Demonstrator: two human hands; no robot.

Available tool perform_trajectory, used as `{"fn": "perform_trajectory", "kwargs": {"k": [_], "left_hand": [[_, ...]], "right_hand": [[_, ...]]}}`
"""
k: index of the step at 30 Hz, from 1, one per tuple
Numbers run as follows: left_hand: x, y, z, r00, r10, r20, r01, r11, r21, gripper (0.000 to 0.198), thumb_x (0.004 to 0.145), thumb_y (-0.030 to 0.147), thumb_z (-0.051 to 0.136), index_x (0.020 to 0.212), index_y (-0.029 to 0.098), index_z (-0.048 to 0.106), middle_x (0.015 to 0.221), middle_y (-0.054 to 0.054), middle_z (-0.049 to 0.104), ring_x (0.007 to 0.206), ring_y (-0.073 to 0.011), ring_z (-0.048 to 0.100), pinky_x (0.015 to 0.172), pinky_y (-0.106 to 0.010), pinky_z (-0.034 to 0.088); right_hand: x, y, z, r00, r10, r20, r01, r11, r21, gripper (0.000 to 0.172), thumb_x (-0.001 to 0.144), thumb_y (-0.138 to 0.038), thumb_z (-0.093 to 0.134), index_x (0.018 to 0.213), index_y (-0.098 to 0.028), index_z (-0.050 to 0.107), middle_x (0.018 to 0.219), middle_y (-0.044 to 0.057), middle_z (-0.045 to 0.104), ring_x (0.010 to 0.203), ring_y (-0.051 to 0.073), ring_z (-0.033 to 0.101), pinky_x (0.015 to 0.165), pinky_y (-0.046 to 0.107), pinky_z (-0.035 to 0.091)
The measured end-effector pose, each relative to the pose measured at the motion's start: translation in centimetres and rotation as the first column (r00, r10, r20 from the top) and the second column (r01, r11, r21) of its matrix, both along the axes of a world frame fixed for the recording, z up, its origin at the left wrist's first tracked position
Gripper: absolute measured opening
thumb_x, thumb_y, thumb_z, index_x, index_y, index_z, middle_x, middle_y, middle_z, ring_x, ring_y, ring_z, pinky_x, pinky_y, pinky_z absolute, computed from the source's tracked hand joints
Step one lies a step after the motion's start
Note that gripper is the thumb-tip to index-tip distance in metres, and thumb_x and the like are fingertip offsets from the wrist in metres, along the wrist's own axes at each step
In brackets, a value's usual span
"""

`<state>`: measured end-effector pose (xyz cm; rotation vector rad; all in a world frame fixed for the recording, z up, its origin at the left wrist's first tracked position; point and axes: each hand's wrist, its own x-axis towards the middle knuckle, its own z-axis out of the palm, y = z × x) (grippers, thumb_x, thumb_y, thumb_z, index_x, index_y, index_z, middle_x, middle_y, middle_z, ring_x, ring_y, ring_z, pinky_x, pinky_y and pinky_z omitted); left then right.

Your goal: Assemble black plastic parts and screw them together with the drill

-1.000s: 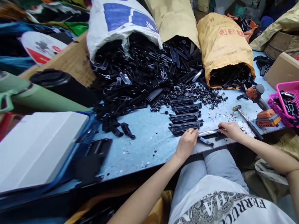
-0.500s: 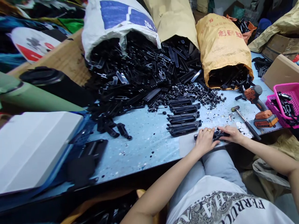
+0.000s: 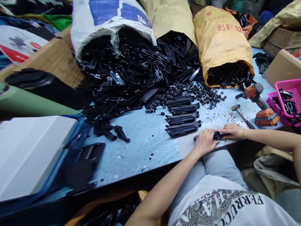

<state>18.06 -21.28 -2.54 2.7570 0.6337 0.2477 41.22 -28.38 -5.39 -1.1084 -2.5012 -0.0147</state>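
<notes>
- Both hands have closed in during the last second. The left hand (image 3: pixel 205 141) has slid right from the worktop's near edge, and the bright metal strip that lay between the hands no longer shows.
- The left hand lies palm down with its fingers curled over the left end of a black bracket (image 3: pixel 217 136). The right hand (image 3: pixel 231 131) pinches the bracket's right end.
- The bracket lies flat on the blue worktop (image 3: pixel 145 138) at its near edge, just beside the nearest of four finished brackets (image 3: pixel 182 119) laid in a row.
- It looks long, narrow and stiff, and probably light. Its jointed pieces may swing loose, so a grip at both ends, or around the middle, should keep it straight.
- The cordless drill (image 3: pixel 261 103) carries a mark on its base that is too small to be sure of.
- The yellow sack (image 3: pixel 221 34) bears red characters, upside down from here.
- The white sack (image 3: pixel 105 15) has a blue panel with white characters.
- The shirt (image 3: pixel 225 207) shows "FERRUC" and "HA", inverted.
</notes>
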Motion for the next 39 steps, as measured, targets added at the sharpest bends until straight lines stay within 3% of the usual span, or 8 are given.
{"fn": "perform_trajectory", "kwargs": {"k": [7,13,18,21,24,28,33,39], "left_hand": [[0.3,-1.0,-0.1,0.993,0.122,0.001,-0.122,0.993,0.0,0.042,0.081,0.039,0.056,0.113,0.013,0.051,0.102,-0.011,0.06,0.1,-0.0268,0.052,0.078,-0.038,0.039],[-0.2,-1.3,-0.1,0.997,0.077,0.009,-0.078,0.995,0.058,0.048,0.082,0.042,0.053,0.118,0.011,0.05,0.107,-0.014,0.06,0.103,-0.0269,0.051,0.084,-0.037,0.039],[-1.6,-2.0,0.1,0.987,0.139,-0.08,-0.117,0.964,0.239,0.055,0.087,0.038,0.048,0.131,0.006,0.041,0.109,-0.019,0.059,0.098,-0.0283,0.053,0.076,-0.038,0.04],[-2.2,-0.9,0.8,0.989,0.085,-0.12,-0.053,0.968,0.244,0.043,0.089,0.039,0.043,0.114,0.006,0.056,0.095,-0.016,0.062,0.087,-0.0251,0.056,0.07,-0.035,0.041],[-3.1,1.2,2.6,0.994,0.051,-0.097,-0.033,0.984,0.177,0.043,0.092,0.044,0.036,0.079,0.012,0.062,0.074,-0.01,0.061,0.068,-0.0184,0.054,0.063,-0.03,0.04],[-6.1,1.7,5.8,0.99,-0.013,0.142,-0.001,0.995,0.098,0.053,0.093,0.048,0.024,0.059,0.017,0.051,0.056,-0.003,0.052,0.053,-0.0127,0.046,0.054,-0.026,0.036],[-10.2,-2.7,8.7,0.814,-0.253,0.523,0.331,0.942,-0.058,0.05,0.095,0.043,0.018,0.066,0.018,0.049,0.053,0.0,0.05,0.049,-0.0114,0.043,0.049,-0.026,0.031],[-11.5,-6.1,9.5,0.727,-0.033,0.685,0.287,0.922,-0.261,0.046,0.096,0.039,0.017,0.068,0.017,0.047,0.052,0.0,0.046,0.049,-0.0106,0.043,0.05,-0.026,0.031]], "right_hand": [[-1.0,-0.7,-0.1,0.988,-0.155,0.024,0.154,0.988,0.031,0.043,0.091,-0.04,0.049,0.125,-0.014,0.05,0.077,0.006,0.059,0.072,0.015,0.053,0.067,0.028,0.043],[-0.2,0.0,0.7,0.991,-0.009,0.132,0.012,1.0,-0.022,0.039,0.093,-0.044,0.044,0.119,-0.017,0.055,0.079,0.005,0.06,0.074,0.013,0.054,0.067,0.024,0.041],[-0.1,-0.5,1.0,0.927,-0.231,0.296,0.207,0.972,0.111,0.05,0.09,-0.056,0.038,0.092,-0.013,0.063,0.079,0.008,0.061,0.071,0.014,0.054,0.061,0.026,0.035],[-1.0,-0.5,1.1,0.906,-0.285,0.312,0.249,0.957,0.15,0.062,0.087,-0.065,0.034,0.066,-0.012,0.059,0.06,0.005,0.054,0.056,0.013,0.049,0.055,0.026,0.029],[-2.7,-0.5,2.3,0.919,-0.277,0.28,0.245,0.959,0.145,0.066,0.087,-0.067,0.029,0.059,-0.013,0.054,0.054,0.004,0.051,0.05,0.011,0.044,0.053,0.025,0.026],[-6.1,-1.9,6.3,0.977,-0.14,0.161,0.119,0.984,0.133,0.066,0.086,-0.069,0.025,0.056,-0.015,0.05,0.05,0.001,0.045,0.047,0.01,0.041,0.051,0.025,0.024],[-10.6,-4.3,10.7,0.966,0.223,-0.129,-0.224,0.974,0.007,0.066,0.078,-0.077,0.028,0.053,-0.018,0.045,0.045,-0.004,0.034,0.042,0.01,0.036,0.047,0.026,0.024],[-13.9,-4.2,10.4,0.853,0.295,-0.431,-0.349,0.936,-0.05,0.065,0.083,-0.072,0.028,0.055,-0.017,0.048,0.042,-0.003,0.037,0.041,0.009,0.041,0.046,0.024,0.028]]}}
